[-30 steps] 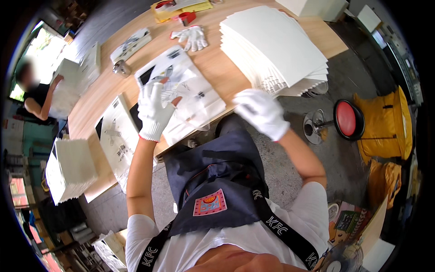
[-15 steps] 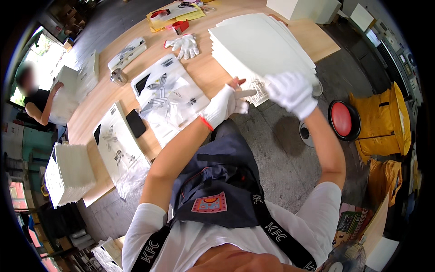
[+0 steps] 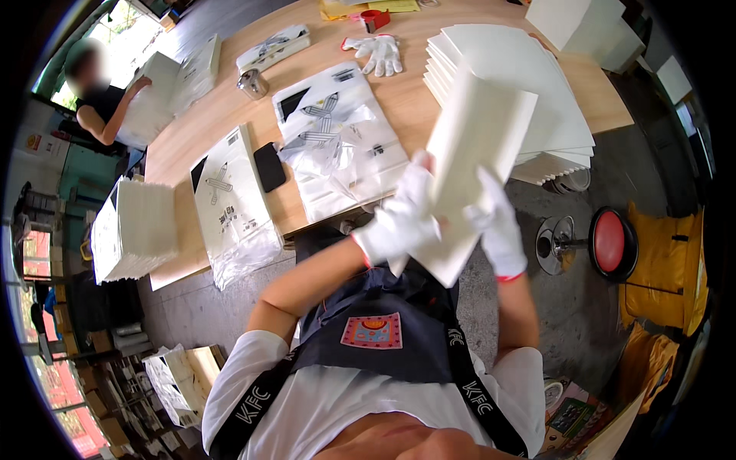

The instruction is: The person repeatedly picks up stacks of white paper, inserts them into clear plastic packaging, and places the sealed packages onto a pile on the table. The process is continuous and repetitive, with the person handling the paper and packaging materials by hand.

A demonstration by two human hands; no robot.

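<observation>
A thin bundle of white paper sheets [image 3: 483, 146] stands tilted in front of me, bowed along its length and blurred by motion. My left hand [image 3: 402, 211], in a white glove, is closed on its left edge. At its lower right edge is my right hand [image 3: 498, 218], also gloved, with blurred fingers stretched out and the thumb apart; whether it touches the paper I cannot tell. A fanned stack of large white sheets [image 3: 529, 100] lies just behind, on the right of the wooden table [image 3: 337, 50]. Left of my hands lies a printed white pack [image 3: 337, 138] with clear plastic film over it.
Farther left are a black phone [image 3: 269, 167], another printed pack [image 3: 230, 188] and a tall paper stack [image 3: 138, 230]. A metal cup [image 3: 252, 84], a spare glove [image 3: 377, 55] and a red tape dispenser [image 3: 374, 21] sit behind. A red-seated stool [image 3: 611, 244] stands right. Another person [image 3: 107, 107] works at far left.
A bundle of white sheets has come off the large stack and is now upright between my hands. My right hand has moved down and toward me. The view has shifted left.
</observation>
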